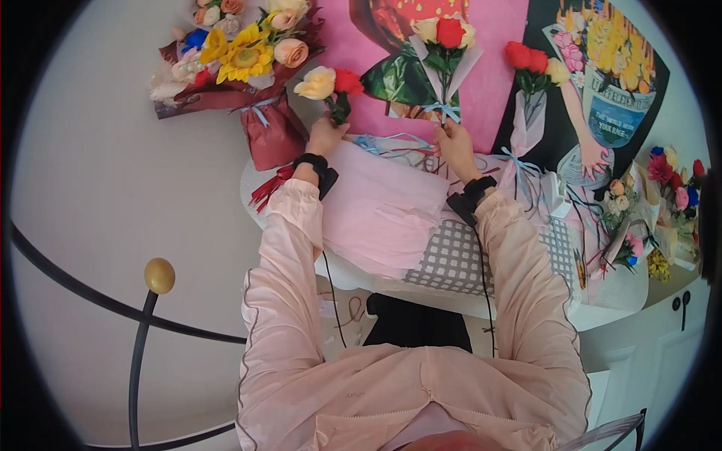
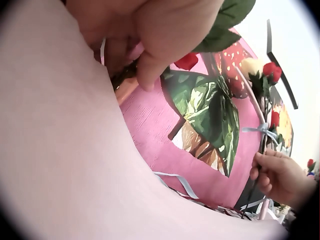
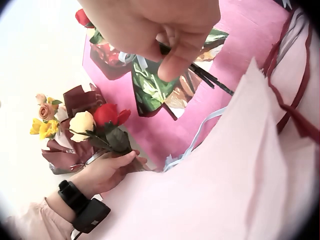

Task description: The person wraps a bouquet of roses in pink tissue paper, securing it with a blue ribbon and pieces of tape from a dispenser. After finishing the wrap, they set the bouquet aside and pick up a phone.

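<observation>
My left hand (image 1: 329, 137) grips the stems of a cream rose (image 1: 316, 83) and a red rose (image 1: 348, 81), their leaves just above the fingers. In the right wrist view, that left hand (image 3: 112, 172) curls its fingers below the leaves (image 3: 118, 139). My right hand (image 1: 456, 150) pinches the bare dark stems (image 3: 205, 76) of a small bouquet (image 1: 449, 56) of red and cream roses, held upright. A light blue ribbon bow (image 1: 442, 111) ties its pale wrap. Pale pink wrapping sheets (image 1: 383, 210) lie below and between both hands.
A large bouquet (image 1: 263, 113) in dark red paper stands at left. Another wrapped rose bouquet (image 1: 526, 128) leans on the right. Loose ribbons (image 1: 383, 144) lie behind the sheets, scissors (image 1: 580, 269) near the table's right front. More small bouquets (image 1: 665, 188) stand far right.
</observation>
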`<state>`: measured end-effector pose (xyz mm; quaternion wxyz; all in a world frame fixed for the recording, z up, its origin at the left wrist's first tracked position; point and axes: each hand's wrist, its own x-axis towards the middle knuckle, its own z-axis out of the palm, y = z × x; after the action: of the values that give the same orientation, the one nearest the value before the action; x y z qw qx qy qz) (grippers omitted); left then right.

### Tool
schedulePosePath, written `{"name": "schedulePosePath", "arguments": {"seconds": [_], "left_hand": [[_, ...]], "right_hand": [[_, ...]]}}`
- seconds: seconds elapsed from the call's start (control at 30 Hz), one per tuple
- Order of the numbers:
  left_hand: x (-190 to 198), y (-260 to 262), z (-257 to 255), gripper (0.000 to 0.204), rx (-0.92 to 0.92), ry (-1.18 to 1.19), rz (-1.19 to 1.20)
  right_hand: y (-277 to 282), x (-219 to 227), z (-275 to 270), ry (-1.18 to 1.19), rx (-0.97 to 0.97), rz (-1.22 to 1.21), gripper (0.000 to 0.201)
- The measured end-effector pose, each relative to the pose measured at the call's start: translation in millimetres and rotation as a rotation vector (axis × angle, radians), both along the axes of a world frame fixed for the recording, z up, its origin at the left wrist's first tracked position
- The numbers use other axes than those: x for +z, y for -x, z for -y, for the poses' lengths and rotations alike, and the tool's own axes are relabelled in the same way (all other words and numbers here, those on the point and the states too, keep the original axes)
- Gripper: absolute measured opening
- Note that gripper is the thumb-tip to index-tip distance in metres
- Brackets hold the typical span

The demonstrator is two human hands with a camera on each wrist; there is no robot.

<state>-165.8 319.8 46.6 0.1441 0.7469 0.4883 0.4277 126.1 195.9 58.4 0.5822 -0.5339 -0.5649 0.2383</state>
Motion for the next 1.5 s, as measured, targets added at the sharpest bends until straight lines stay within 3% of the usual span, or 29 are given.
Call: {"name": "schedulePosePath", "arguments": {"seconds": [0.07,0.43,0.53,0.63,0.83,1.07,1.5], "left_hand": [[-7.8,-0.5,-6.4,0.031,0.015,-0.042,-0.025],[4.4,3.4,16.6,0.030,-0.036,0.036,-0.014],[4.1,5.4,11.4,0.040,-0.016,0.136,-0.052],[1.0,6.1,13.1,0.051,0.072,0.045,-0.124],[17.8,5.1,36.4,0.067,0.095,0.101,-0.178],[32.1,4.9,57.3,0.069,0.040,0.165,-0.186],[52.3,16.8,97.4,0.080,-0.026,0.122,-0.211]], "right_hand": [[-5.1,-1.3,-0.1,-0.001,-0.002,-0.059,0.015],[4.4,0.2,-7.9,-0.004,0.070,-0.113,0.022],[8.9,2.1,-8.2,0.002,0.078,-0.150,0.023],[6.6,-0.5,-14.5,0.046,0.072,-0.170,0.025],[4.6,-2.6,-17.3,0.058,0.096,-0.207,0.028],[5.8,-2.7,-13.1,0.102,0.094,-0.215,0.031],[5.9,11.4,9.1,0.130,0.050,0.012,0.044]]}}
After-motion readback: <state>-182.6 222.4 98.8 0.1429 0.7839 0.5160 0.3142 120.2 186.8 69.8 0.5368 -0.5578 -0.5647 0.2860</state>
